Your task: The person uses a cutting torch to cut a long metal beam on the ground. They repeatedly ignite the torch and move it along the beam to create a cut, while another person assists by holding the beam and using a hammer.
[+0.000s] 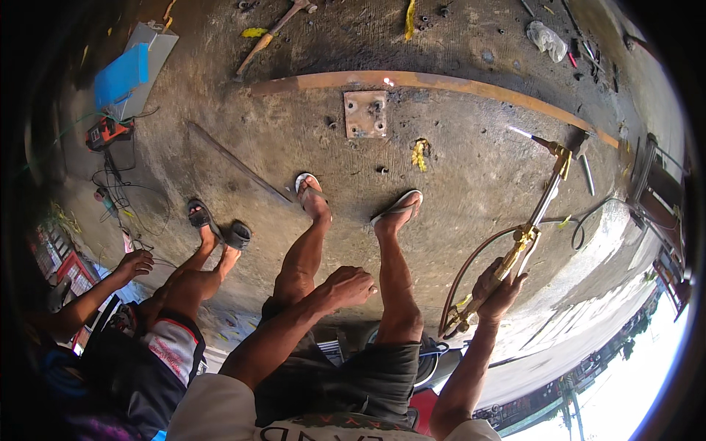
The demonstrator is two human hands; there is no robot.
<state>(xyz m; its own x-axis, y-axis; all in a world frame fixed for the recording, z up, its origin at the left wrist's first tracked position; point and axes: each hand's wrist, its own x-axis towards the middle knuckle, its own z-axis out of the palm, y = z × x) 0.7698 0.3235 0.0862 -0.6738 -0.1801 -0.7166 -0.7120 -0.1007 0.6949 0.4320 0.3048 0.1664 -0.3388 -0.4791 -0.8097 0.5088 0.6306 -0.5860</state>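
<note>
My right hand [498,292] grips a brass and steel cutting torch [543,197] at the right, its thin white flame pointing up-left toward a long rusty flat bar [485,94] on the concrete. My left hand [351,287] is closed above my legs at the centre; what it holds, if anything, is hidden. A rusty square plate [357,115] with holes and bolts lies just below the bar, beyond my sandaled feet. A dark hose loops down beside the torch.
A co-worker [184,309] sits at my left. Beyond are a blue board [121,73], an orange-black machine [103,134] with cables, a hammer [268,40], a loose dark bar [239,162], a crumpled plastic bag [546,38] with scattered tools, and metal frames [654,206] at the right.
</note>
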